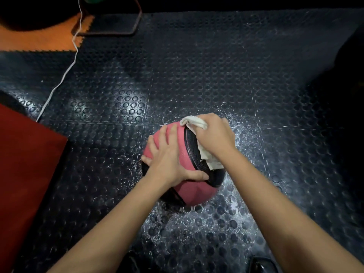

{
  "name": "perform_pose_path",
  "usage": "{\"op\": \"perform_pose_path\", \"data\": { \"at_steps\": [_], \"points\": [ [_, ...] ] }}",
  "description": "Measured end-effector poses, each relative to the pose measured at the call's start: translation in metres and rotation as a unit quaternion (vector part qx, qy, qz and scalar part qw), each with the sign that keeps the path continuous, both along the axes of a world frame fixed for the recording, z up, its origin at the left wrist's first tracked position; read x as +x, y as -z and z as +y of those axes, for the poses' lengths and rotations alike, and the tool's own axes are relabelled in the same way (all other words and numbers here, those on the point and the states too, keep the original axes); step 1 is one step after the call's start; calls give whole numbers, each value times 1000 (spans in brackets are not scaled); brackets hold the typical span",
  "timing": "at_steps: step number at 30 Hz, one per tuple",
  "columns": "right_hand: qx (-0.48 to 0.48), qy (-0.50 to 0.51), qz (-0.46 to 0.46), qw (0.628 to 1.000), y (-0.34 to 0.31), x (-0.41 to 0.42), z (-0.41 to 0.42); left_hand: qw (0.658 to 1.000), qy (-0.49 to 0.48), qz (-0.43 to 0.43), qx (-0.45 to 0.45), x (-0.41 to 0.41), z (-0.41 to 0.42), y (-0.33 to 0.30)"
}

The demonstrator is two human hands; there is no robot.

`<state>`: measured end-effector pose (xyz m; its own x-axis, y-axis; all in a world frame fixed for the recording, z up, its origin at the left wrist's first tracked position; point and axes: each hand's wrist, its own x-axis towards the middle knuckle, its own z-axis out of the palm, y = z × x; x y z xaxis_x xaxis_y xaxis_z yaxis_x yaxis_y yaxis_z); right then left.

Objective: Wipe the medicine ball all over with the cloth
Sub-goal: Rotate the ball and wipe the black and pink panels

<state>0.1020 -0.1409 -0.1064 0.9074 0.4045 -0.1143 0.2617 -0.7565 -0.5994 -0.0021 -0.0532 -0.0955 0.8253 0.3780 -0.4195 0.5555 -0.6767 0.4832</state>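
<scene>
— Where is the medicine ball (182,154)?

— On the dark studded floor mat (197,66), near the middle of the view, pink with a black textured panel turned up and to the right.

— And the hands?

— The left hand (167,156) lies spread flat over the pink side, fingers straight and splayed, thumb stretched along the lower edge of the panel. It presses the ball and grips nothing.

— The right?

— The right hand (213,134) is curled round the white cloth (204,154), bunched against the black panel; a fold sticks out above the knuckles and another trails below the wrist.

— Anything else around?

— A red mat (25,164) at the left, a white cord (65,71) across the floor — and pale specks scattered on the mat beside the ball.
</scene>
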Motion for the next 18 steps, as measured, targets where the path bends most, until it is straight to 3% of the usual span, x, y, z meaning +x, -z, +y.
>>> {"op": "perform_pose_path", "data": {
  "at_steps": [5,7,10,12,18],
  "points": [
    [-6,-107,-149,983,-10,-48,-17,1000,-15,-1,6,-5,3,3],
    [0,-88,-113,990,-6,-39,-15,1000,-21,-3,7,-7,1,2],
    [30,27,-3,999,2,-10,-7,1000,-8,2,8,-9,-5,4],
    [35,52,12,998,-1,-6,-4,1000,-9,-2,15,-10,-5,5],
    [-1,-105,-142,984,-9,-46,-19,999,-27,-22,13,-16,-9,7]
  ]
}}
